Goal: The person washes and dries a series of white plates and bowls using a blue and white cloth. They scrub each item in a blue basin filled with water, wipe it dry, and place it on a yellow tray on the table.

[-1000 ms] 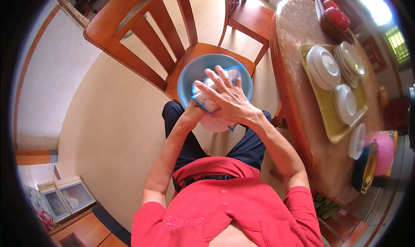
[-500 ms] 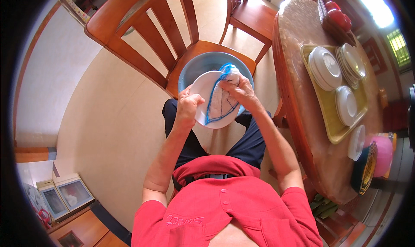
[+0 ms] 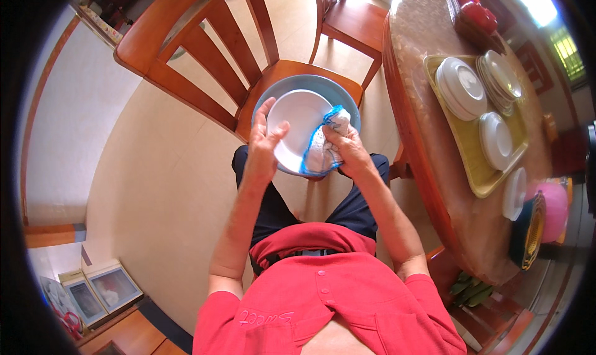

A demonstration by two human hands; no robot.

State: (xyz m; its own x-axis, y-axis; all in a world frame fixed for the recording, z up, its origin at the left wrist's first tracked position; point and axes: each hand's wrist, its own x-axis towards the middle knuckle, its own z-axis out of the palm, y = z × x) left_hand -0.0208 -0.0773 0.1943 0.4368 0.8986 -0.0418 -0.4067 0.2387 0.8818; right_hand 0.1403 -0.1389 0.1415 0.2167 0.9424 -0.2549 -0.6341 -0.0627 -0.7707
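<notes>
A white plate (image 3: 297,119) is tilted over a blue-grey basin (image 3: 338,91) on the chair in front of me. My right hand (image 3: 349,151) is closed around a white dishcloth (image 3: 321,151) with blue edging, bunched against the plate's right side. Whether those fingers also grip the rim is hidden by the cloth. At the plate's left edge, my left hand (image 3: 264,147) has its fingers stretched out and its thumb apart; it may touch the rim but is not wrapped round it.
A wooden chair (image 3: 248,85) bears the basin. On the table (image 3: 416,38) at my right, a yellow tray (image 3: 478,182) carries stacked white plates (image 3: 462,88). A clear lid-like dish (image 3: 514,193), a pink container (image 3: 552,209) and a red object (image 3: 475,10) are also there.
The left hand's fingers have loosened from the plate and spread. The plate has turned and moved slightly up over the basin; the cloth is more bunched, near its right edge.
</notes>
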